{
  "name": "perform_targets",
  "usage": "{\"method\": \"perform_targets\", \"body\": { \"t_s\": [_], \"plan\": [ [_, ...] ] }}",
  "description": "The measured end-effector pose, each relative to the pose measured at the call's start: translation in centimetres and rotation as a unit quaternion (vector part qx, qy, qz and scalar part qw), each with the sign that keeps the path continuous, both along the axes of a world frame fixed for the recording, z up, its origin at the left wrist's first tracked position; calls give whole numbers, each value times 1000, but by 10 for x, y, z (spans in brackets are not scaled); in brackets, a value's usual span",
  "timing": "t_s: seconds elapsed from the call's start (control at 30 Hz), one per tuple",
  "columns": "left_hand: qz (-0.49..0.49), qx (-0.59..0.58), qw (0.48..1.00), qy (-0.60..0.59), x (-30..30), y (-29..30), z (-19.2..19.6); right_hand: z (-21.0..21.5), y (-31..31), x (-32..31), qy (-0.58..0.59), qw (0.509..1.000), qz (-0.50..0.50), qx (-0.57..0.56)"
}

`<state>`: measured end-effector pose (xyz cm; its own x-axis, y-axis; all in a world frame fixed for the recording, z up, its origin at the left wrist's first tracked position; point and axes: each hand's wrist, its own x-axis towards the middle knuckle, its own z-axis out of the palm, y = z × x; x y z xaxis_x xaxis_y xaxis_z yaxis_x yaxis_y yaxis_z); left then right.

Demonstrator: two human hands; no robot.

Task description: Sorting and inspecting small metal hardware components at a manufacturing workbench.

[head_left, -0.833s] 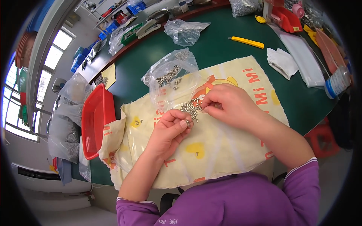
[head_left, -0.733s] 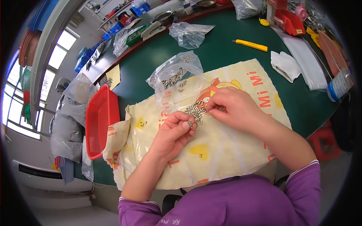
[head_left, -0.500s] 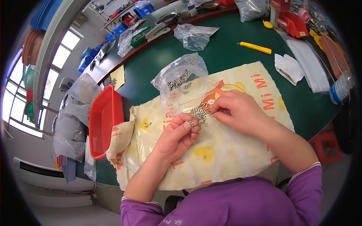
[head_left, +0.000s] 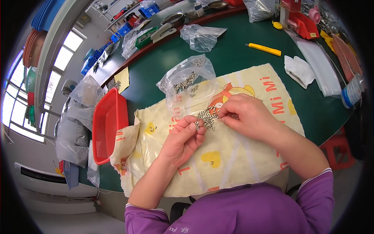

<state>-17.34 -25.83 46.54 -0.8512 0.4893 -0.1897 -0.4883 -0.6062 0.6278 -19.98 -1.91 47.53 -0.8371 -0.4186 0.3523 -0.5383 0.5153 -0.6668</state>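
On a pale yellow printed cloth lies a small heap of short silvery metal pins. My left hand, palm partly turned up, is closed on small shiny metal parts pinched between thumb and fingers, at the near left of the heap. At the heap's right edge my right hand has its thumb and fingertips pressed together; what they hold, if anything, is hidden. Beyond the heap an opened clear plastic bag holds more of these pins. A few loose pins lie apart on the cloth.
A red plastic basket stands left of the cloth, beside clear bags of metal parts. Far on the green table lie a crumpled clear bag and a yellow utility knife. A white cloth lies at the right.
My left hand's thumb and fingertips have shifted very slightly around the small parts. My right hand stays at the heap's edge, almost unmoved.
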Motion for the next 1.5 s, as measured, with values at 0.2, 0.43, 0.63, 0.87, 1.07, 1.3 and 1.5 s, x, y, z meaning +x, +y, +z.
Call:
{"method": "perform_targets", "body": {
  "t_s": [0.2,0.43,0.63,0.87,1.07,1.3,1.5],
  "plan": [
    [15,2,1000,-2,-1,0,0,-1,0,-1,2,1000,4,1],
    [16,-16,1000,9,-1,1,1,0,0,0,4,1000,2,5],
    [-17,25,998,51,1,2,1,0,0,0,4,1000,4,1],
    [141,-350,887,264,-14,-32,25,-1,0,-1,15,1000,0,-5],
    [234,-760,514,321,-21,-77,46,-2,-2,-1,5,1000,0,-10],
    [134,-825,456,305,-19,-81,35,-2,-2,-1,-31,999,1,-22],
    [178,-777,517,312,-15,-57,47,0,-3,-1,-38,999,4,-9]
  ]
}}
